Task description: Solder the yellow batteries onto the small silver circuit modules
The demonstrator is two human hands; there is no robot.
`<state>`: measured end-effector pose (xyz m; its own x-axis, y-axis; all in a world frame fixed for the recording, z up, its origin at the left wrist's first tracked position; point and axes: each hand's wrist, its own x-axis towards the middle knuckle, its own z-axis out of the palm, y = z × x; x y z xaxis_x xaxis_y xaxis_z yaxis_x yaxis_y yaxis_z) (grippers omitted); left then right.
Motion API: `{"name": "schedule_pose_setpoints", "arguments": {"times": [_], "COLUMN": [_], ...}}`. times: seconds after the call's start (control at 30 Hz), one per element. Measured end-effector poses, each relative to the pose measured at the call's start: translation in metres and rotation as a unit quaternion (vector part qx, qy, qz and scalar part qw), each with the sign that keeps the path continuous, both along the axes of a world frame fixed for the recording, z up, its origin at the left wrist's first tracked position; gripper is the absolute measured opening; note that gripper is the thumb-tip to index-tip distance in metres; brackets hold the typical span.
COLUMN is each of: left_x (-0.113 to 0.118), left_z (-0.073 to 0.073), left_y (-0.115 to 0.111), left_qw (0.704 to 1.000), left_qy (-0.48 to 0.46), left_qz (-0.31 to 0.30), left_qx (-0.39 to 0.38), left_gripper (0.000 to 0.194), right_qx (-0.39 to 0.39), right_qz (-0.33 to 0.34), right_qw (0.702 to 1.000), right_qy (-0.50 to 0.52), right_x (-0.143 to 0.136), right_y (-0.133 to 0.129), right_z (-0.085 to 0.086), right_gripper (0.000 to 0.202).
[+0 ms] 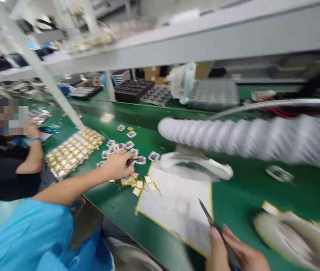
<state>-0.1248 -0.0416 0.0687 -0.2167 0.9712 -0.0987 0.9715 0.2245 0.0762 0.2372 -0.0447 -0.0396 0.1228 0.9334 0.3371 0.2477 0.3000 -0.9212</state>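
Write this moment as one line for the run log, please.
left hand: among white parts, grip unclear | right hand: holds dark pointed tool | white sheet: on green bench, between hands

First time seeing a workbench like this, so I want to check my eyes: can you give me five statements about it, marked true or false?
1. The right hand holds a pointed tool. True.
2. The bench is red. False: it is green.
3. The left hand lies on the white sheet. False: it is among the small parts, left of the sheet.
4. The co-worker wears a blue wristband. True.
5. The ribbed tube is black. False: it is white.
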Motion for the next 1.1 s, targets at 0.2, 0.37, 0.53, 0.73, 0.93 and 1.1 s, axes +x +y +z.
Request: {"name": "schedule_pose_setpoints", "arguments": {"times": [0.2, 0.37, 0.53, 0.73, 0.93, 1.1], "left_x": [0.126, 0.171, 0.121, 0.073, 0.080, 0.094], "left_z": [-0.031, -0.030, -0.025, -0.038, -0.037, -0.053], "left_y": [0.002, 0.031, 0.018, 0.002, 0.011, 0.020], "left_qw": [0.968, 0.963, 0.936, 0.881, 0.849, 0.843], "left_qy": [-0.064, -0.005, -0.079, -0.076, -0.118, -0.142], "left_qz": [-0.242, -0.265, -0.341, -0.460, -0.481, -0.438], "left_qx": [0.006, -0.040, 0.020, 0.081, 0.185, 0.279], "left_gripper": [0.039, 0.045, 0.045, 0.017, 0.018, 0.026], "right_qx": [0.072, 0.076, 0.135, 0.097, -0.006, -0.035], "right_qz": [-0.156, -0.190, -0.296, -0.311, -0.062, 0.052], "right_qw": [0.984, 0.978, 0.945, 0.943, 0.995, 0.992], "right_qy": [-0.047, -0.031, -0.037, -0.068, -0.084, -0.112], "right_x": [-0.012, 0.015, 0.063, 0.072, 0.010, -0.019], "right_y": [-0.004, -0.025, -0.019, -0.007, -0.021, -0.007], "right_z": [0.016, 0.032, 0.031, 0.006, 0.039, 0.037], "right_gripper": [0.035, 0.029, 0.035, 0.038, 0.021, 0.016]}}
